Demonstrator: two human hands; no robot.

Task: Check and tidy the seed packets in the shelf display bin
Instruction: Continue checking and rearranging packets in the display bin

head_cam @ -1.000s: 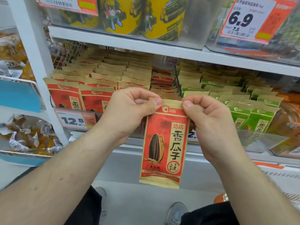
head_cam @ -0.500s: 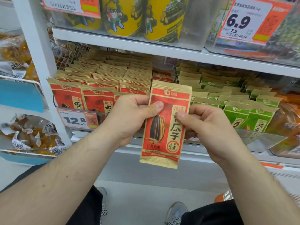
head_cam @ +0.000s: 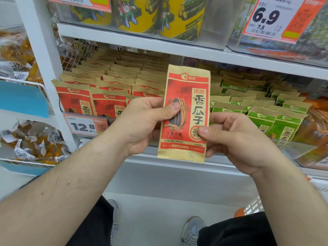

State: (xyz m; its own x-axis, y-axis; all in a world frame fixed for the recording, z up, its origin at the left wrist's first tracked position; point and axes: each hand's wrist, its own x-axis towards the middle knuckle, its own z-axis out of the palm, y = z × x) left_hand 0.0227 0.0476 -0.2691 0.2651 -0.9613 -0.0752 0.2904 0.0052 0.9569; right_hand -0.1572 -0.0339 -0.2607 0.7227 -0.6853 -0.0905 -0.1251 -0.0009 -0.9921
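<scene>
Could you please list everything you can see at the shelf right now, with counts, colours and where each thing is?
Held packet: one, red and tan, upright in front of the bin, pinched by both hands.
Red packets: many rows, red and tan, left half of the bin.
Green packets: many rows, green and tan, right half of the bin.
12.8 tag: one, white and orange, bin front, left.
6.9 tag: one, white and orange, upper shelf, right.
Yellow tubs: several, upper shelf.
Wrapped snacks: a heap, orange, rack at far left.
Shoes: two, grey, on the floor.
Left hand: grip on the packet's left edge.
Right hand: grip on its lower right.
</scene>
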